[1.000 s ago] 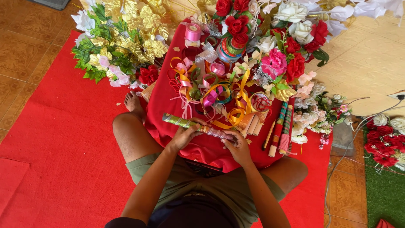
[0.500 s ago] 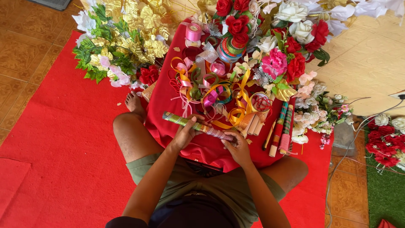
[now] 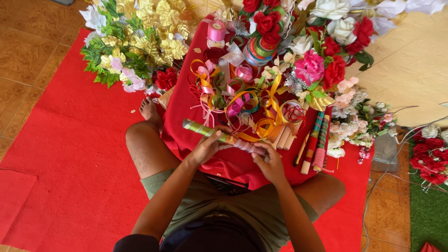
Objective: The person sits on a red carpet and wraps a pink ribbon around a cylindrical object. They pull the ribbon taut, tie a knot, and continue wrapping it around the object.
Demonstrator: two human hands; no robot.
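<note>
I sit cross-legged on a red mat. My left hand (image 3: 208, 146) grips a long stick (image 3: 198, 128) wound in green and gold ribbon, which lies slantwise over a low red-covered table (image 3: 186, 112). My right hand (image 3: 268, 159) pinches the stick's right end, where pale pink ribbon (image 3: 246, 146) is wrapped around it. A tangle of yellow, pink, green and red ribbon curls (image 3: 242, 98) lies just beyond both hands.
Several wrapped sticks (image 3: 317, 142) lie to the right of my hands. Ribbon spools (image 3: 216, 31) and red, pink and white artificial flowers (image 3: 326, 56) crowd the table's far side. Gold and green leaves (image 3: 140, 42) sit at far left. Tile floor borders the mat (image 3: 60, 154).
</note>
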